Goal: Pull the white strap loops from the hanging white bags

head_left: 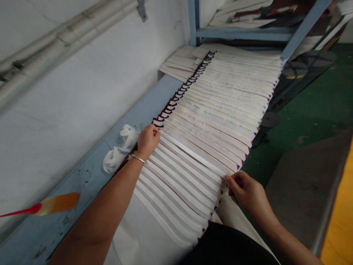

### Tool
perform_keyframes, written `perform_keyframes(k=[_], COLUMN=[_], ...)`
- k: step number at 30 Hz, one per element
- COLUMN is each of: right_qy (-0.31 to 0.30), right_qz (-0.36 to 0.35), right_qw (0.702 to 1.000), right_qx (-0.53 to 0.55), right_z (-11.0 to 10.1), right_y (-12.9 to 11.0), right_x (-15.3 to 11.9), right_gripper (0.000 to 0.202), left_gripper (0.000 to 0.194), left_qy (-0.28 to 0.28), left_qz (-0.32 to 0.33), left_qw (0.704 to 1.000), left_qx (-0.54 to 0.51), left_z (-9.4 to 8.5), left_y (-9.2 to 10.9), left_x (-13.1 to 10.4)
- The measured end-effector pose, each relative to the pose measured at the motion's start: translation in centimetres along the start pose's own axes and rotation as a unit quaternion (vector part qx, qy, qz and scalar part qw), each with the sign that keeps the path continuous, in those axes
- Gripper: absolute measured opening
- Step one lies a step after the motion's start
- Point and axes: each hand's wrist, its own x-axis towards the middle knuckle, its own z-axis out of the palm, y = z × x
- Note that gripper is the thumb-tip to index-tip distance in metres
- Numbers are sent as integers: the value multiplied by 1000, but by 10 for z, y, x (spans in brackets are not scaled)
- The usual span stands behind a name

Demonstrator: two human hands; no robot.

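Overlapping white sheets (pixel 220 97), fanned out in a long row, have dark red edging along their left and right ends. Thin yellowish lines run across the farther sheets. A narrow white strip (pixel 193 156) stretches over the row between my two hands. My left hand (pixel 149 139) is closed in a pinch at its left end, by the dark edging. At the opposite side my right hand (pixel 245 188) pinches the right end between thumb and forefinger. More white strips (pixel 176 187) lie across the nearer sheets.
Two loose bundles of white tape (pixel 113 159) lie on the blue bench (pixel 91 169) along the wall. A brush (pixel 59 203) with a red handle is at the lower left. Behind the row stands a blue metal rack (pixel 242 34) with flat pieces on it.
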Motion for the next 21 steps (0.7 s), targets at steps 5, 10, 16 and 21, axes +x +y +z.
perform_keyframes(k=[5, 10, 16, 21], right_qy=[32, 86, 59, 20], right_qz=[-37, -96, -403, -399], right_qw=[995, 910, 814, 814], right_qx=[-92, -394, -415, -421], right_z=[1, -1, 38, 80], right_y=[1, -8, -64, -93], right_x=[2, -2, 15, 37], right_gripper=[38, 28, 36, 35], left_gripper=[12, 17, 22, 22], left_qy=[-17, -67, -75, -66], left_qz=[-4, -7, -6, -9], left_qw=[999, 981, 967, 971], left_qx=[50, 181, 242, 229], left_z=[1, -6, -11, -11], left_y=[3, 19, 28, 27], left_x=[1, -2, -4, -6])
